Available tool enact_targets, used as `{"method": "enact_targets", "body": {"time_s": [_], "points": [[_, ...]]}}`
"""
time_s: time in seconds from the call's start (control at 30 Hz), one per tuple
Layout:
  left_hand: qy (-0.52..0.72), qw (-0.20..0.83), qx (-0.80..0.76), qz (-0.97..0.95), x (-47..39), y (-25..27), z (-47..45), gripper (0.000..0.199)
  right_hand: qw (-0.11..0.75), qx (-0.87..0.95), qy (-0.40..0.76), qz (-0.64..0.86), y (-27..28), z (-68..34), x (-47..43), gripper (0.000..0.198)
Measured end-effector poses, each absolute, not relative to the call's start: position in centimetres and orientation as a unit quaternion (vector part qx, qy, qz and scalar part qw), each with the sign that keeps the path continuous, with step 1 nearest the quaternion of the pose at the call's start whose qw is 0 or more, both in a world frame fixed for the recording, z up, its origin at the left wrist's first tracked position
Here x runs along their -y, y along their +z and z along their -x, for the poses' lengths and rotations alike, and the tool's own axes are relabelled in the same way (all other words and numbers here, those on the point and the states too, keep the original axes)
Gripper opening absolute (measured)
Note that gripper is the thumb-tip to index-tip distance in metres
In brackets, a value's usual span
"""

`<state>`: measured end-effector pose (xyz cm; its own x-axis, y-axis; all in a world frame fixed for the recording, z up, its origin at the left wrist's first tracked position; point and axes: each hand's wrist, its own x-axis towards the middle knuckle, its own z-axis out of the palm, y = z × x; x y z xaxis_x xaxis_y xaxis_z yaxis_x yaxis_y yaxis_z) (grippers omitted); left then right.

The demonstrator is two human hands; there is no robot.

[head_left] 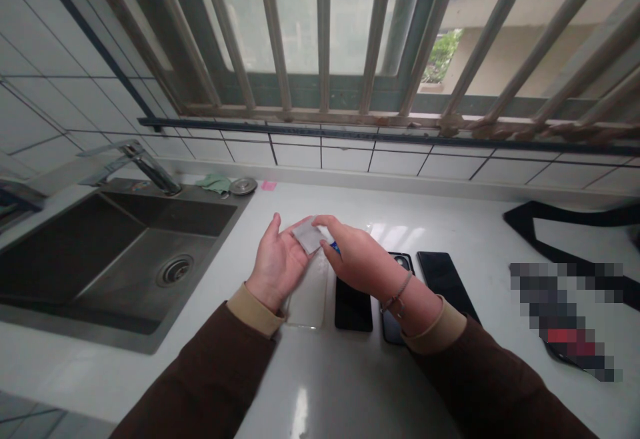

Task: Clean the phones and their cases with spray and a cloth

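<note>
My left hand point(281, 259) is turned palm up with its thumb apart and its fingers stretched out. A small whitish square wipe or packet point(306, 236) lies across those fingers. My right hand point(357, 252) reaches over from the right, and its thumb and index finger pinch the square's edge. By the right fingers shows a small blue printed piece point(335, 247), mostly hidden. Below the hands lies a clear flat sheet or sleeve point(307, 302). Beside it is a black phone point(353, 309). A second phone point(393, 329), partly under my right wrist, shows its camera side.
Another dark phone point(443, 276) lies right of my right wrist. Further right are a black strap point(523, 216) and a blurred-out object point(560, 319). The steel sink point(200, 246) with its faucet point(153, 169) is left. A green cloth point(215, 184), metal strainer point(243, 186) and pink slip point(269, 186) lie behind.
</note>
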<state>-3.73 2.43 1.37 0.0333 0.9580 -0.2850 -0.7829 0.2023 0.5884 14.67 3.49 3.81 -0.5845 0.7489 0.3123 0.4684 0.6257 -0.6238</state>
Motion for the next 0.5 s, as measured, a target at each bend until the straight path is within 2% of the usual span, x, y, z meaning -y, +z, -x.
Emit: {"method": "enact_targets", "body": {"time_s": [0.1,0.2,0.33,0.4,0.5], "points": [[0.609,0.710,-0.327,-0.135,-2.4,1.6,3.7,0.065,0.308,0.834,0.234,0.394,3.8,-14.9,-3.8,0.042],[0.609,0.701,-0.348,-0.130,-2.4,1.7,3.4,0.050,0.366,0.795,0.197,0.443,4.0,-15.8,-4.6,0.051],[0.599,0.688,-0.371,-0.175,-2.3,1.4,2.9,0.020,0.429,0.744,0.128,0.496,4.6,-17.6,-6.1,0.029],[0.569,0.696,-0.376,-0.224,-2.0,1.2,2.8,0.018,0.448,0.734,0.123,0.495,4.7,-18.4,-6.7,0.025],[0.516,0.722,-0.368,-0.277,-1.5,1.0,2.8,0.015,0.460,0.716,0.185,0.492,4.8,-19.2,-7.4,0.027]]}}
